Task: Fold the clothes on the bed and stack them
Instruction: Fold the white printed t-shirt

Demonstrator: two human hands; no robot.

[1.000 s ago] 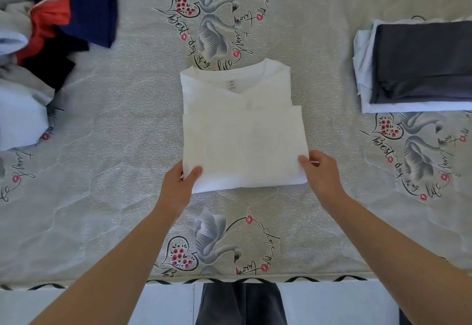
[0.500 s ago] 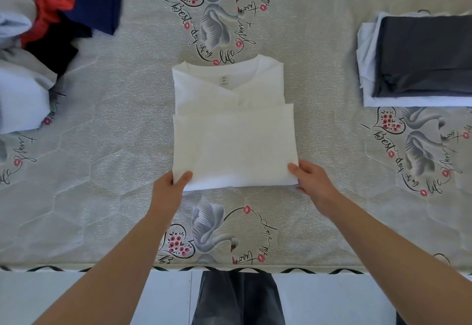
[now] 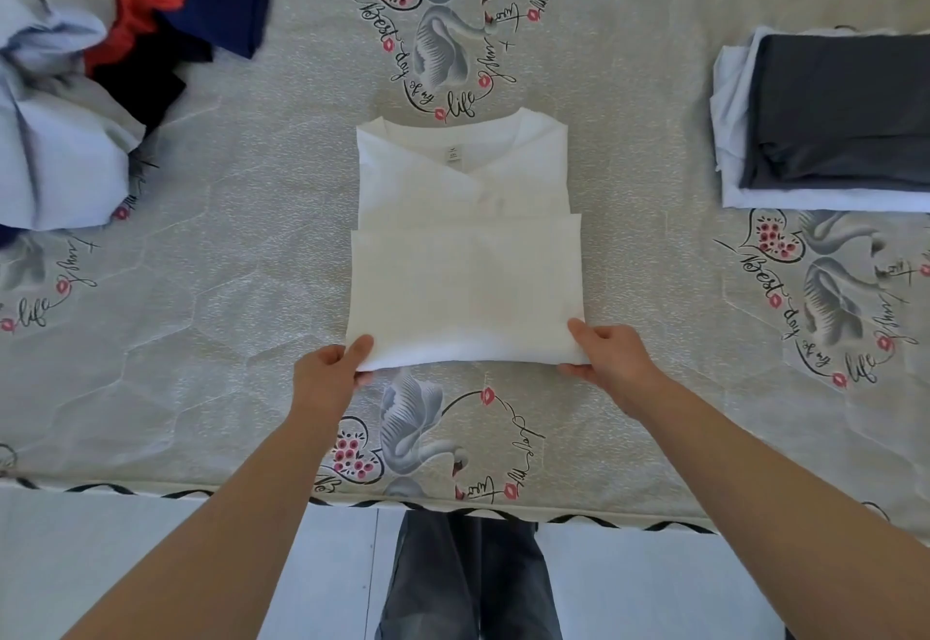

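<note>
My left hand (image 3: pixel 329 372) and right hand (image 3: pixel 611 355) pinch the near corners of the shirt (image 3: pixel 465 247), mid-bed, one fold left. Beyond: stack (image 3: pixel 830 121) started right; unfolded pile (image 3: pixel 100 70) waits left.

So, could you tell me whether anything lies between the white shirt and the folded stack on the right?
Nothing visible does: only bare bed cover lies between the white shirt, pinched by both hands, and the folded stack.
</note>
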